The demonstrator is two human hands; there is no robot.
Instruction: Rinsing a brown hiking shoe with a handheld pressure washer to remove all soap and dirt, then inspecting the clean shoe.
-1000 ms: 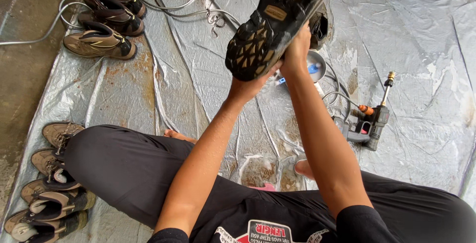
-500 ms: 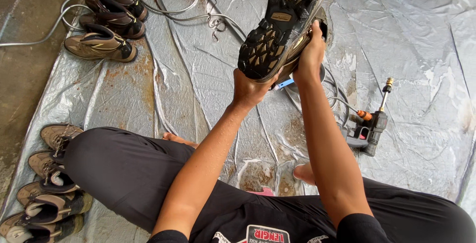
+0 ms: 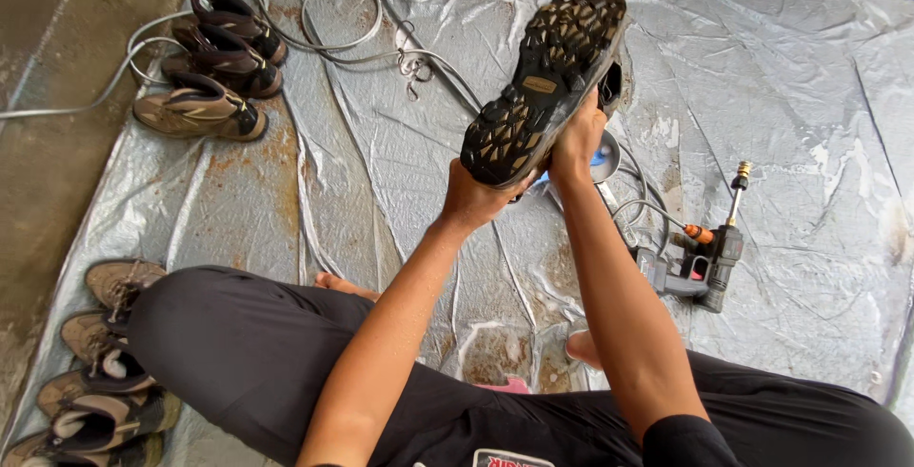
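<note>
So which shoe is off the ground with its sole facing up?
The shoe held by left hand and right hand; the others sit on the tarp.

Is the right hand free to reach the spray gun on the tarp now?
Probably not yet: the right hand grips the shoe. The spray gun lies unobstructed on the tarp beside that arm.
</note>
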